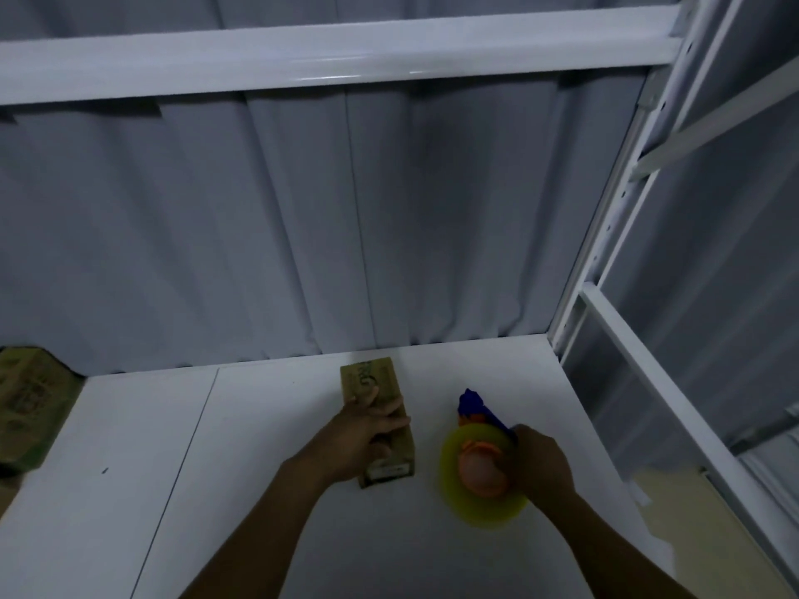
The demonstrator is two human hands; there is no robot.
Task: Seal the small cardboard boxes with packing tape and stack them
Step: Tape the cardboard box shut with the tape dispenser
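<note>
Head view: the small cardboard box (386, 395) lies on the white worktop (216, 469), a little right of centre, with its long side running from near to far and its far end close to the grey curtain (302, 231). The left hand (367, 434) rests on top of it, fingers spread and laid fairly straight across the lid and the palm bearing down. This is probably to keep the flaps flat and stop the box sliding when tape is drawn over it. Whether the fingertips hook over the right edge cannot be told.

Just right of the box, and apart from it, the right hand (540, 460) is wrapped tight round the handle of a tape dispenser (480, 469). The yellow roll, with an orange core, faces the camera and the blue head points toward the far side. The roll is blurred. Held this way, the dispenser looks ready to swing left onto the lid, so the sealing of this box seems not yet begun; no strip of tape shows on it.

Further cardboard boxes (30, 408) sit at the far left edge. A white shelf rail (302, 58) crosses overhead, and a white upright post (605, 252) stands at the right.
</note>
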